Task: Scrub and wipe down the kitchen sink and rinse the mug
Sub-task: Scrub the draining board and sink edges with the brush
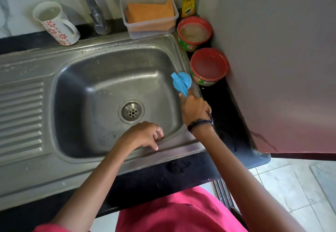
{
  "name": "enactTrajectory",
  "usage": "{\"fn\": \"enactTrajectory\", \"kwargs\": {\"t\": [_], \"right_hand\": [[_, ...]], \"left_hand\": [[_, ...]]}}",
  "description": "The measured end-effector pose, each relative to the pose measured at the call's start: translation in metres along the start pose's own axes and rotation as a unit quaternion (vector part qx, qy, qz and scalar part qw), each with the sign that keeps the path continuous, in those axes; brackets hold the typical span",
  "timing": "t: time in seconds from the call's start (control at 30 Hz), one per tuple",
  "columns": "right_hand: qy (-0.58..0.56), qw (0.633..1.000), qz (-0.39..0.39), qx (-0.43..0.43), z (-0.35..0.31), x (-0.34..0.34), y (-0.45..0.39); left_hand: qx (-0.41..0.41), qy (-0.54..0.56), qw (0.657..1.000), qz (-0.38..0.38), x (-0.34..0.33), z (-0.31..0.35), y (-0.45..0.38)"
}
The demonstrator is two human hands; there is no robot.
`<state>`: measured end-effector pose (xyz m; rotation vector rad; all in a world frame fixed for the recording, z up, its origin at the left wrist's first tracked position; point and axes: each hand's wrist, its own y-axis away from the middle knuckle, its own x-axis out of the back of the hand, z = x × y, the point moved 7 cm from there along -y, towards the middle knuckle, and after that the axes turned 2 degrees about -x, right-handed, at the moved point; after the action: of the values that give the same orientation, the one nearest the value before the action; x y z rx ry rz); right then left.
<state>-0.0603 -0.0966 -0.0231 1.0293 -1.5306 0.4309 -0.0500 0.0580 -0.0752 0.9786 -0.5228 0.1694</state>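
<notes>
Landmark: the steel sink (109, 53).
My right hand (195, 109): fingers clamped on a blue scrubber (181, 82), held over the sink's right rim.
My left hand (145, 135): loosely curled, holding nothing, fingertips resting on the sink's near rim.
Mug (54, 22): white with red flowers, upright behind the sink's far-left corner, well apart from both my hands.
Writing: two red-rimmed tubs (209, 66) right of the sink read "Exo".

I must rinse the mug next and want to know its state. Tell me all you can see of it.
The mug is white, ceramic-looking, with red flower and dash patterns and a handle facing right. It stands upright behind the sink, left of the tap, holding cloudy water. Neither hand touches it.
</notes>
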Motion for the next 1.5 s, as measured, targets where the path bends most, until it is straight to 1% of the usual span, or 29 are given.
{"fn": "enactTrajectory", "kwargs": {"t": [0.07, 0.13, 0.2, 0.27, 0.3, 0.4, 0.47, 0.53, 0.6, 0.7, 0.77, 0.83, 1.07, 1.17, 1.33, 1.4, 1.5], "right_hand": [[-0.003, 1.0, -0.021, -0.014, 0.017, -0.004, 0.02], [0.004, 0.999, -0.042, -0.023, 0.035, -0.011, 0.059], [-0.016, 0.996, -0.068, -0.052, 0.049, -0.015, 0.092], [-0.039, 0.994, -0.058, -0.082, 0.052, -0.011, 0.094], [-0.045, 0.995, -0.045, -0.081, 0.049, -0.009, 0.086], [-0.063, 0.997, -0.009, -0.052, 0.027, -0.007, 0.047], [-0.084, 0.996, -0.005, -0.038, 0.015, -0.005, 0.029], [-0.096, 0.994, -0.01, -0.046, 0.018, 0.0, 0.023], [-0.102, 0.993, -0.021, -0.054, 0.029, -0.004, 0.042], [-0.123, 0.989, -0.038, -0.077, 0.05, -0.014, 0.098], [-0.15, 0.981, -0.052, -0.109, 0.063, -0.02, 0.132], [-0.15, 0.979, -0.052, -0.126, 0.065, -0.019, 0.146], [-0.169, 0.98, -0.014, -0.107, 0.037, -0.001, 0.079], [-0.16, 0.982, 0.001, -0.096, 0.04, -0.012, 0.092], [-0.152, 0.98, 0.012, -0.13, 0.068, -0.03, 0.158], [-0.147, 0.981, 0.019, -0.128, 0.063, -0.024, 0.154], [-0.137, 0.984, 0.028, -0.113, 0.049, -0.01, 0.121]], "left_hand": [[0.0, 0.003, 1.0, 0.013, -0.001, -0.001, 0.0], [0.005, 0.008, 0.999, 0.033, -0.002, -0.004, 0.002], [0.007, 0.002, 0.998, 0.066, -0.004, -0.006, 0.008], [0.007, -0.006, 0.994, 0.11, -0.006, -0.007, 0.015], [0.006, -0.003, 0.991, 0.132, -0.007, -0.006, 0.02], [-0.004, 0.008, 0.983, 0.182, -0.007, -0.004, 0.036], [-0.008, -0.006, 0.978, 0.207, -0.007, -0.005, 0.054], [-0.012, -0.032, 0.974, 0.222, -0.006, -0.004, 0.065], [-0.009, -0.04, 0.97, 0.238, -0.009, -0.01, 0.08], [-0.004, -0.034, 0.964, 0.262, -0.019, -0.023, 0.103], [0.0, -0.035, 0.962, 0.271, -0.026, -0.03, 0.113], [0.001, -0.043, 0.959, 0.28, -0.03, -0.035, 0.121], [0.013, -0.099, 0.959, 0.267, -0.037, -0.04, 0.118], [0.017, -0.11, 0.958, 0.265, -0.041, -0.04, 0.116], [0.024, -0.106, 0.957, 0.269, -0.043, -0.044, 0.115], [0.029, -0.097, 0.959, 0.265, -0.042, -0.046, 0.113], [0.043, -0.106, 0.961, 0.252, -0.041, -0.045, 0.109]]}}
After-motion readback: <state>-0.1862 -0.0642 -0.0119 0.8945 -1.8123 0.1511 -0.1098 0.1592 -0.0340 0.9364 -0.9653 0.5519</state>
